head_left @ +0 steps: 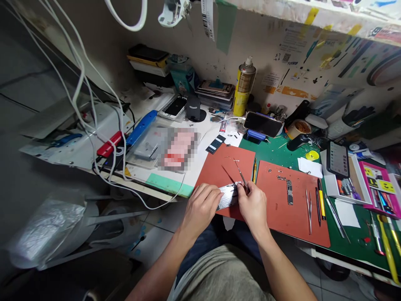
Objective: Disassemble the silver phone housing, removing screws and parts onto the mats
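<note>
My left hand point(203, 205) grips the left end of a small silvery flat part point(228, 195) that lies over the near edge of a red-brown mat point(228, 167). My right hand point(253, 205) is closed on thin metal tweezers point(240, 172), whose tips point away from me and up over the mat. The right hand's fingers also touch the part's right end. Both hands sit close together at the mat's front edge.
A second red-brown mat point(291, 209) to the right carries a narrow circuit board point(288, 193), tweezers point(308, 209) and a yellow-handled tool point(321, 202). Behind stand a yellow spray can point(243, 88), a phone on a stand point(263, 124), stacked phones point(215, 92) and white cables point(90, 104) at left.
</note>
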`<state>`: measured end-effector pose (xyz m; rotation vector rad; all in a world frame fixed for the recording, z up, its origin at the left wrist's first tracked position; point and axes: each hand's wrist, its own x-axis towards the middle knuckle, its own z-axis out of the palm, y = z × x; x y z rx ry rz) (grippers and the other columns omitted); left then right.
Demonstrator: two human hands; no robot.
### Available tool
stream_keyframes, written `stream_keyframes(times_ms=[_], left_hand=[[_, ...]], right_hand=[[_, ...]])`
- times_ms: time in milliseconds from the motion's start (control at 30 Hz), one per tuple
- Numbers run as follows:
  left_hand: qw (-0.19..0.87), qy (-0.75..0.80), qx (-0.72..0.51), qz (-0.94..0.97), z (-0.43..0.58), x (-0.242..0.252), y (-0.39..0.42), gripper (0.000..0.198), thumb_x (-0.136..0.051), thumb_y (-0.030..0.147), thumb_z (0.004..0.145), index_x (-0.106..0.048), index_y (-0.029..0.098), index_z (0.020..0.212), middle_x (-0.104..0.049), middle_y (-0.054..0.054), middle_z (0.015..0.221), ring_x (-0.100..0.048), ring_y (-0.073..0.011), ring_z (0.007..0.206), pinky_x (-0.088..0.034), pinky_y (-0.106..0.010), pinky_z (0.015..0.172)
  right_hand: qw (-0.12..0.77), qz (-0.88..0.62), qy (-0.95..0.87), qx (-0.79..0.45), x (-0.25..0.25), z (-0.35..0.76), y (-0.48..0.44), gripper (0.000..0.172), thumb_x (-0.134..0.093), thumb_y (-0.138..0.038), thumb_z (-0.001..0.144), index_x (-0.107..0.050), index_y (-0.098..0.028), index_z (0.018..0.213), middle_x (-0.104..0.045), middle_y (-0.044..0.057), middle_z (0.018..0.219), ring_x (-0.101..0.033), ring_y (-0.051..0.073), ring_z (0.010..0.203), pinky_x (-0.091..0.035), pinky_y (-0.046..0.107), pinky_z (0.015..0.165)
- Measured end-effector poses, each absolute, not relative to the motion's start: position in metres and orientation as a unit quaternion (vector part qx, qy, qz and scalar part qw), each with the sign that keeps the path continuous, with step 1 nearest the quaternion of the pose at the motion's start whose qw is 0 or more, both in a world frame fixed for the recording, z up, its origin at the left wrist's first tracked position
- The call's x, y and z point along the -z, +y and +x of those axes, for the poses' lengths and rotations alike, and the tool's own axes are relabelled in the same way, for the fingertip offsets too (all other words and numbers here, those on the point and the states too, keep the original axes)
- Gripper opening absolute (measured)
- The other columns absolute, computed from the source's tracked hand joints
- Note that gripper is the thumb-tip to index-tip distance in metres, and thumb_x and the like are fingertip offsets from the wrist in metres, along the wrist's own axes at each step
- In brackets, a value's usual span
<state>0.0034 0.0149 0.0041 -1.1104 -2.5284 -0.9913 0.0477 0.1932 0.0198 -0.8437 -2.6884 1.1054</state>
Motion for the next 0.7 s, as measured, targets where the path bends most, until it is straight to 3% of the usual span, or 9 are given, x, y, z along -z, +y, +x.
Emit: stream_keyframes(times_ms=[200,400,700], left_hand=[[0.095,-0.858,0.317,-0.393,-0.007,-0.005,0.025,0.023,-0.058,0.017,0.108,-0.064,0.018,0.130,-0.073,-0.011,0.113,-0.067,-0.0269,0.103,-0.056,-0.044,0.091],[0.034,-0.853,0.333,-0.401,-0.021,-0.012,0.039,0.025,-0.054,0.019,0.110,-0.065,0.018,0.131,-0.074,-0.011,0.118,-0.066,-0.0273,0.107,-0.056,-0.044,0.094],[-0.079,-0.830,0.420,-0.359,-0.038,-0.019,0.057,0.014,-0.059,0.017,0.107,-0.072,0.023,0.107,-0.078,-0.001,0.103,-0.072,-0.0196,0.098,-0.054,-0.033,0.087]], right_hand=[[0.075,-0.284,-0.847,-0.443,-0.024,0.051,0.192,0.035,-0.055,-0.051,0.098,-0.065,-0.024,0.077,-0.064,-0.001,0.064,-0.047,0.017,0.055,-0.032,0.028,0.058],[0.091,-0.285,-0.813,-0.499,-0.027,0.054,0.197,0.040,-0.060,-0.058,0.095,-0.065,-0.023,0.076,-0.056,-0.003,0.061,-0.045,0.015,0.056,-0.033,0.027,0.056],[0.105,-0.283,-0.777,-0.553,-0.034,0.050,0.208,0.045,-0.064,-0.062,0.093,-0.069,-0.020,0.078,-0.061,-0.002,0.065,-0.047,0.014,0.057,-0.037,0.025,0.055]])
